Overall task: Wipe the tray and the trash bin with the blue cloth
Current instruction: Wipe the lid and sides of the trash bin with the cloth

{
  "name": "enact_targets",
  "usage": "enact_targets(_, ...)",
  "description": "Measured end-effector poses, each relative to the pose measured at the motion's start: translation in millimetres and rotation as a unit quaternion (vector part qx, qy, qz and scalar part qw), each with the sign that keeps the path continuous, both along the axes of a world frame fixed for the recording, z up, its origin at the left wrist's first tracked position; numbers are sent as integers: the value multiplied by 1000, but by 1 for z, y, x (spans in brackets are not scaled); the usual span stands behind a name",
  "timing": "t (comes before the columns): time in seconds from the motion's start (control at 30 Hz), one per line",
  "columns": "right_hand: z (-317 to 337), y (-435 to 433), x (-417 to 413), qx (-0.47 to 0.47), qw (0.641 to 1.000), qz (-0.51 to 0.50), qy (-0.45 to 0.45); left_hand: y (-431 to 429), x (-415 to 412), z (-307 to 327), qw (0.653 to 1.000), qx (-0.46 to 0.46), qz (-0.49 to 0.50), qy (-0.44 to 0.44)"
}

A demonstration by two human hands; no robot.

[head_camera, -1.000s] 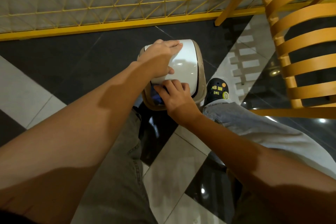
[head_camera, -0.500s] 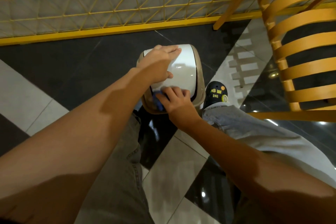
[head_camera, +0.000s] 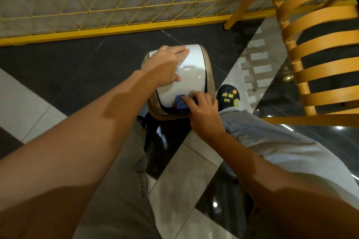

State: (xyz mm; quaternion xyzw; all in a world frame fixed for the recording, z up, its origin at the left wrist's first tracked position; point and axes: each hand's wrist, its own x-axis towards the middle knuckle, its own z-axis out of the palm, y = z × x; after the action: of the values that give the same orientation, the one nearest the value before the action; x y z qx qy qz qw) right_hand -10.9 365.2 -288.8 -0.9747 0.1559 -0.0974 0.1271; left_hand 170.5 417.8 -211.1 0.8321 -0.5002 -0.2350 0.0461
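Wiping the trash bin (head_camera: 192, 75), at the near edge of its lid. Best done with short, firm, overlapping strokes of the blue cloth (head_camera: 181, 104) along that near edge, then up over the dome toward the bin's far side. Worth spreading the cloth flatter first, with only a small bunched wad on the surface now. Right hand (head_camera: 202, 110) curled round the cloth, pinning it to the lid at the bin's near-right corner, just beside the dark slot under the lid. Left hand (head_camera: 167, 64) laid flat on the far-left part of the lid, fingers straight and together, gripping nothing, just pressing down as a brace. Good to press there hard enough to stop a likely swing lid from tipping under the wipe; a guess from the slot, not confirmed. Then round the beige rim, speckled on the bin's right side, maybe droplets or grime. Look of the bin: glossy white domed lid with glare spots, beige frame around it, set on dark floor tile just ahead of the knees. Body below hidden, so upright or tilted impossible to tell. No tray anywhere in view. Black shoe (head_camera: 228, 96) with yellow charms just right of the bin, yellow slatted chair (head_camera: 320, 44) farther right, yellow wire fence (head_camera: 97, 6) beyond the bin.
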Motion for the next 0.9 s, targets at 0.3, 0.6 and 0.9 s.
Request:
enact_targets(0.3,21,-7,-14,198,961,-192,-1,2,4,-2,999,15,2,39)
enact_targets(0.6,40,-11,-13,276,932,-230,-46,5,-11,-22,994,17,-43,-95)
enact_targets(0.9,5,14,-11,162,965,-205,38,7,-13,-22,995,-1,-30,-92)
